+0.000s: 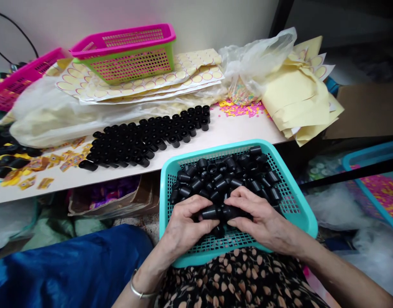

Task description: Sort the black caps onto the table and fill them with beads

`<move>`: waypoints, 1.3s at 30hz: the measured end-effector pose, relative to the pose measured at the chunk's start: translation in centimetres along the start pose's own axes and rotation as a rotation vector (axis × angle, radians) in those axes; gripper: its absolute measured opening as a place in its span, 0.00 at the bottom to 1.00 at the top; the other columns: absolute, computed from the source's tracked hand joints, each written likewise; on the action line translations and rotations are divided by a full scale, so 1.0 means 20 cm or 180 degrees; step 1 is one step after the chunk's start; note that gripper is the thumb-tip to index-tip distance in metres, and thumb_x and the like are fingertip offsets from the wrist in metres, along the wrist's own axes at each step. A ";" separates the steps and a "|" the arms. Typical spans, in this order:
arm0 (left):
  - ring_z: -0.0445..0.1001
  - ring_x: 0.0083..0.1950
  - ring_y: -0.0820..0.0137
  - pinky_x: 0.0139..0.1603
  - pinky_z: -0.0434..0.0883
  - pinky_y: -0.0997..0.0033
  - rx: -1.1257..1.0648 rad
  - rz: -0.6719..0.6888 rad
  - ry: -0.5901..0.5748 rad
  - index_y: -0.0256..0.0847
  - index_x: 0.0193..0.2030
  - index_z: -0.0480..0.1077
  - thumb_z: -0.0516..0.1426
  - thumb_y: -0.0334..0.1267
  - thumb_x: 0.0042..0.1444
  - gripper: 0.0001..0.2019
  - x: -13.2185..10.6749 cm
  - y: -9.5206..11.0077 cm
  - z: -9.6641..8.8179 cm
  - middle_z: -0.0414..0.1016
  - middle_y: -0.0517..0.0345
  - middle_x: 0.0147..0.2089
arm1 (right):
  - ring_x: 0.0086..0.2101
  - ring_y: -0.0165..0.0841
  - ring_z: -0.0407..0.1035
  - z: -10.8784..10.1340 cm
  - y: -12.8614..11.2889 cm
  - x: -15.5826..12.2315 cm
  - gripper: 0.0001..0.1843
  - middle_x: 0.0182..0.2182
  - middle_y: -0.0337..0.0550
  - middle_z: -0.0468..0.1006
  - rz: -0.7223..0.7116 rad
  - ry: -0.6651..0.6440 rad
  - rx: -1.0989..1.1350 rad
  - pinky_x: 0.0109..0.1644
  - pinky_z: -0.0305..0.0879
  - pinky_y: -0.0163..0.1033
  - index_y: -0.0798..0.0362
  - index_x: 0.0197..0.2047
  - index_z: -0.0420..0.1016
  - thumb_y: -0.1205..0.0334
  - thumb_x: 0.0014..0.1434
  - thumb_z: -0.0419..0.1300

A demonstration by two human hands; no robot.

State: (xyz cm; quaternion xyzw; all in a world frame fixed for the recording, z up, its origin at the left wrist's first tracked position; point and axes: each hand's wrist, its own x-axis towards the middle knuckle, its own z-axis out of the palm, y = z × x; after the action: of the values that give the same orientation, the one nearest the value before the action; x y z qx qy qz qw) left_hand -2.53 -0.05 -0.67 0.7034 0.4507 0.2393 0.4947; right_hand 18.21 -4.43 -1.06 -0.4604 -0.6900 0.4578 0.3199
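Observation:
A turquoise plastic basket (307, 216) sits on my lap, holding a heap of black plastic caps (220, 184). Over its near half, my left hand (190, 220) is closed, thumb and fingers around one black cap (210, 212). Close beside it, my right hand (257, 214) pinches another black cap (230, 211). The two caps lie nearly end to end; whether they touch I cannot tell. On the table beyond, many similar black caps (145, 139) stand upright in close rows.
A pink-and-green basket (129, 64) rests on sticker sheets (196, 77) at the back. Small wrappers (55, 160) lie at the left, pink and yellow bits (244, 109) near a plastic bag (254, 55). An open cardboard box (135, 194) is below the table edge (126, 173).

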 end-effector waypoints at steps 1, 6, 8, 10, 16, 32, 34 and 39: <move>0.71 0.33 0.70 0.34 0.67 0.72 -0.0046 -0.0005 0.0014 0.37 0.33 0.75 0.63 0.32 0.46 0.06 0.00 0.00 0.00 0.73 0.56 0.33 | 0.38 0.29 0.63 0.00 0.00 0.00 0.12 0.40 0.41 0.64 0.0007 0.0013 -0.0007 0.41 0.62 0.35 0.51 0.45 0.68 0.73 0.58 0.55; 0.67 0.30 0.73 0.29 0.64 0.74 -0.0141 -0.0008 -0.0147 0.37 0.35 0.77 0.65 0.32 0.45 0.08 0.01 0.00 -0.02 0.72 0.56 0.33 | 0.38 0.29 0.63 0.01 0.01 0.01 0.11 0.39 0.41 0.64 0.0001 0.0002 -0.0113 0.40 0.62 0.35 0.51 0.43 0.69 0.74 0.58 0.54; 0.66 0.30 0.74 0.29 0.63 0.74 -0.0166 -0.0018 -0.0236 0.37 0.35 0.77 0.65 0.32 0.45 0.08 0.01 0.00 -0.02 0.71 0.57 0.32 | 0.38 0.29 0.63 0.01 0.00 0.01 0.10 0.39 0.42 0.64 0.0006 -0.0047 -0.0190 0.40 0.62 0.36 0.52 0.42 0.69 0.74 0.59 0.54; 0.66 0.30 0.74 0.29 0.63 0.74 -0.0198 -0.0006 -0.0293 0.37 0.35 0.77 0.65 0.33 0.45 0.08 0.02 0.00 -0.03 0.71 0.57 0.32 | 0.37 0.29 0.63 0.01 0.00 0.01 0.09 0.39 0.42 0.63 0.0024 -0.0088 -0.0257 0.40 0.63 0.36 0.52 0.41 0.68 0.73 0.59 0.53; 0.68 0.33 0.73 0.33 0.66 0.74 -0.1210 -0.0513 -0.0315 0.38 0.39 0.76 0.66 0.32 0.42 0.14 0.02 -0.02 -0.01 0.72 0.57 0.34 | 0.38 0.30 0.64 0.01 -0.01 0.00 0.08 0.40 0.42 0.64 0.0110 -0.0062 -0.0239 0.41 0.63 0.36 0.52 0.42 0.68 0.71 0.60 0.54; 0.76 0.34 0.69 0.33 0.73 0.75 -0.3603 -0.1280 -0.0175 0.39 0.45 0.62 0.57 0.35 0.50 0.14 0.03 -0.07 -0.15 0.76 0.49 0.37 | 0.38 0.32 0.67 -0.05 0.18 -0.07 0.15 0.40 0.41 0.68 0.0897 0.0782 0.0121 0.37 0.67 0.36 0.49 0.50 0.64 0.60 0.59 0.57; 0.75 0.36 0.70 0.33 0.72 0.76 -0.3511 -0.1345 0.0114 0.38 0.40 0.65 0.58 0.37 0.50 0.11 0.03 -0.07 -0.18 0.75 0.50 0.39 | 0.34 0.30 0.67 -0.08 0.21 -0.08 0.13 0.36 0.40 0.69 0.0980 0.0731 0.0101 0.34 0.66 0.35 0.50 0.47 0.64 0.57 0.59 0.57; 0.69 0.32 0.75 0.32 0.67 0.77 -0.2055 -0.1013 0.0552 0.37 0.29 0.68 0.62 0.32 0.44 0.06 0.02 -0.08 -0.18 0.73 0.58 0.33 | 0.29 0.30 0.68 -0.10 0.16 -0.07 0.12 0.30 0.37 0.70 0.1046 0.0319 -0.0282 0.30 0.67 0.35 0.50 0.48 0.64 0.60 0.60 0.55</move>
State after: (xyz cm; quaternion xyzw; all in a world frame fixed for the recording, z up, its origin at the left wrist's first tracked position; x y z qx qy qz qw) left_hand -5.86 2.14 -0.73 0.4093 0.4961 0.3479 0.6821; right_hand 21.59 -4.56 -3.38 -0.6029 -0.6082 0.4495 0.2541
